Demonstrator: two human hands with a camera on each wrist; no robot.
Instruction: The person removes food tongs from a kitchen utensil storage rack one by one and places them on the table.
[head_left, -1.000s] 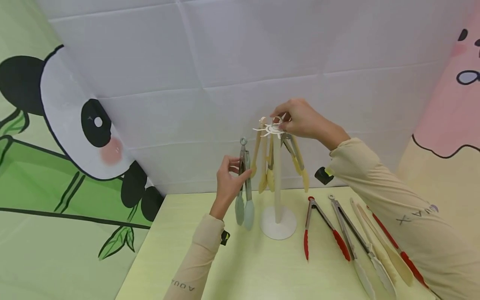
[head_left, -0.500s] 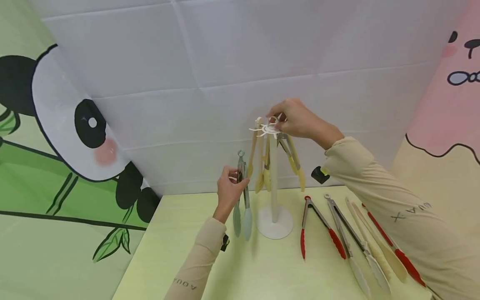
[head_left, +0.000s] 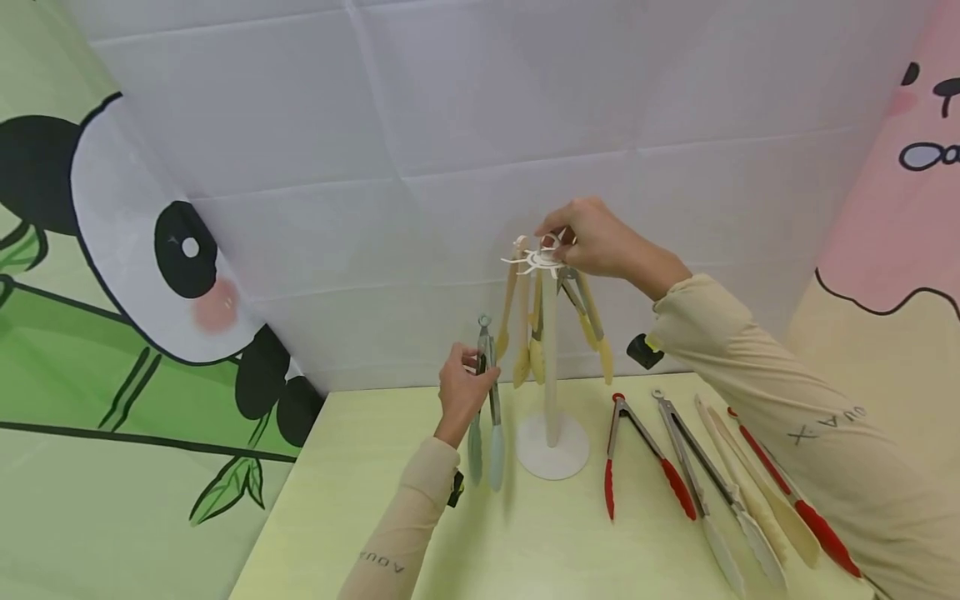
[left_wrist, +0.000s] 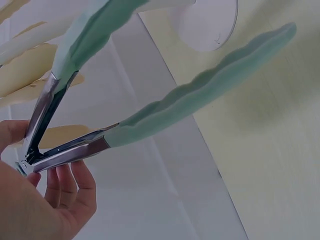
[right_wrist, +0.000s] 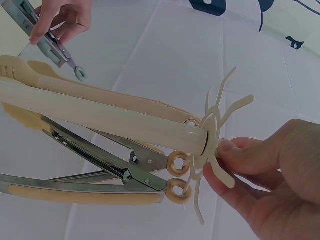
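Note:
My left hand grips steel tongs with mint-green tips near their hinge end. They hang tips down, left of the white rack, above the table. In the left wrist view, the tong arms stand spread apart, and thumb and fingers of my hand hold them from both sides. My right hand pinches the hooked top of the rack. Up close in the right wrist view, the white hooks carry steel tongs with beige tips by their rings, beside wooden-looking tongs.
Several tongs lie on the pale yellow table right of the rack: red-tipped tongs, white-tipped steel tongs, beige tongs and another red-tipped pair partly under my right sleeve. A white cloth hangs behind.
My left hand has come down with the mint-green tongs, which hang lower beside the rack than a second ago. The right hand keeps its hold on the rack's top.

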